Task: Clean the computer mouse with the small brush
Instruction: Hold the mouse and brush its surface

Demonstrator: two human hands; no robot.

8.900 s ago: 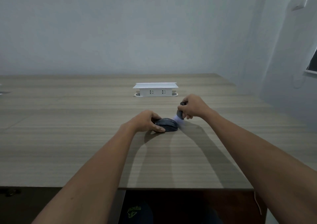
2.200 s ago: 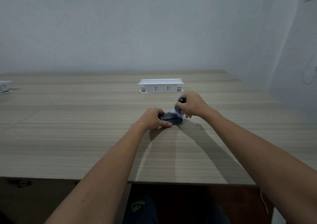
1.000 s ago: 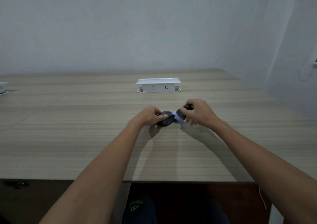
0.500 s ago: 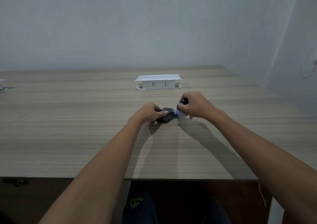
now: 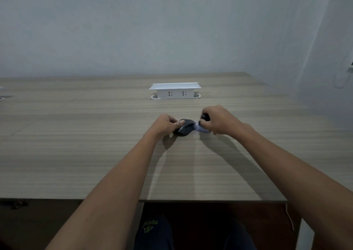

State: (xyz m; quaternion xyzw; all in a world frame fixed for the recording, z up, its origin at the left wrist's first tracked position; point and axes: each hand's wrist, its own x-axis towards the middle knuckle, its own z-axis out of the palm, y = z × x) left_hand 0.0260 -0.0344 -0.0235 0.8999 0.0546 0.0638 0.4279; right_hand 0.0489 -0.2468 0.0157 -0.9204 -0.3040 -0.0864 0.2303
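A dark grey computer mouse point(image 5: 185, 128) lies on the wooden table point(image 5: 95, 154), turned at a slant. My left hand point(image 5: 164, 125) grips its left side, thumb on top. My right hand point(image 5: 217, 120) is closed around a small brush point(image 5: 202, 126): the dark handle end shows above the fingers and the pale bristles touch the mouse's right side. Most of the handle is hidden inside the fist.
A white pop-up socket box point(image 5: 174, 93) stands on the table behind the hands. A small white object point(image 5: 1, 94) sits at the far left edge. The near table edge runs across the bottom, with my legs below it. Walls close the back and right.
The mouse has been turned from lying flat to a slanted pose under my left hand. My right hand has shifted the brush from the mouse's top to its right side.
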